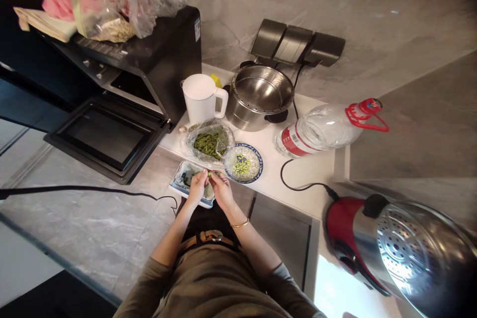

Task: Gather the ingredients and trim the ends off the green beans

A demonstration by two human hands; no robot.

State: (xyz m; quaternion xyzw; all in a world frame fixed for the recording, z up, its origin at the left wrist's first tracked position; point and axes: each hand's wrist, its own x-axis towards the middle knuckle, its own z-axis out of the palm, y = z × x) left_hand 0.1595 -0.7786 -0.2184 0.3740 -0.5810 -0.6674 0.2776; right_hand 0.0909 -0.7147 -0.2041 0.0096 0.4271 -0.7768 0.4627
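Between their fingertips, my left hand [198, 188] and my right hand [222, 190] pinch a green soybean pod [209, 174]. Both hands are closed and meet above a blue-and-white tray [179, 189], which has dark scraps in it. Behind them on the counter lies a clear plastic bag [188, 140] full of green soybean pods [208, 145]. To the right of the bag, a blue-rimmed plate [257, 159] bears a small heap of shelled green beans [242, 164]. The bag's edge overlaps the plate.
A white jug [199, 99] and a steel steamer pot [248, 117] stand at the back. Right of them a large water bottle [324, 126] leans in view. An oven's open door [108, 134] juts out at left. A red-and-steel appliance [345, 223] sits at right.
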